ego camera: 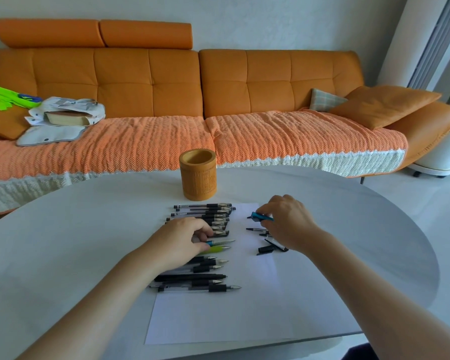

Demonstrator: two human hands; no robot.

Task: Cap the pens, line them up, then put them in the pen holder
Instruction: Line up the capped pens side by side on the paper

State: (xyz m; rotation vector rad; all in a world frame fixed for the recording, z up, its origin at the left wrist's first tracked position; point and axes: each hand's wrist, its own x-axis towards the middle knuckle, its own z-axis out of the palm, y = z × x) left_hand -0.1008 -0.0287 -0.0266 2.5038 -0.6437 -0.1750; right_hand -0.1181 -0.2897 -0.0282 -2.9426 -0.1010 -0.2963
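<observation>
On the paper, the left hand pinches a blue pen within the pen row. The right hand pinches a blue cap alongside. The holder stands behind.

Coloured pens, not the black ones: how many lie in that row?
2: a blue pen, pinched by the left hand, and a green pen right beside it, mid-row. That hand may hide more. The right hand holds a blue cap.
</observation>
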